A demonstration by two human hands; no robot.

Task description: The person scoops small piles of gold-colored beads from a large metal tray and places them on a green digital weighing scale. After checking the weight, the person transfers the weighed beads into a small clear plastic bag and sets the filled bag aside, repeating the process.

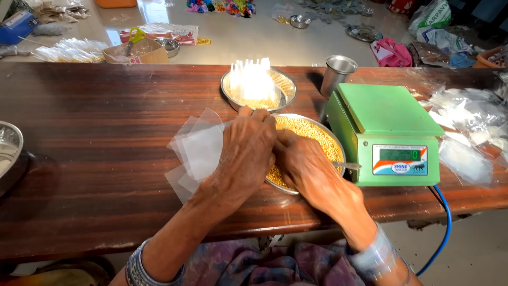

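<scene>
My left hand (247,151) rests palm down at the left rim of a steel plate (333,139) heaped with small yellow grains (309,132). Its fingers lie over the edge of a pile of clear plastic pouches (198,151) on the wooden table (106,137); whether it grips one is hidden. My right hand (304,167) lies over the grains, fingers curled and touching the left hand. A metal spoon handle (346,166) sticks out past it. A green weighing scale (389,132) stands right of the plate.
Behind the plate sit a second steel plate (286,85) with bright pouches and a steel tumbler (337,71). More clear pouches (471,127) lie at the right, a steel bowl (8,153) at the left edge. Bags, scissors and clutter cover the floor beyond.
</scene>
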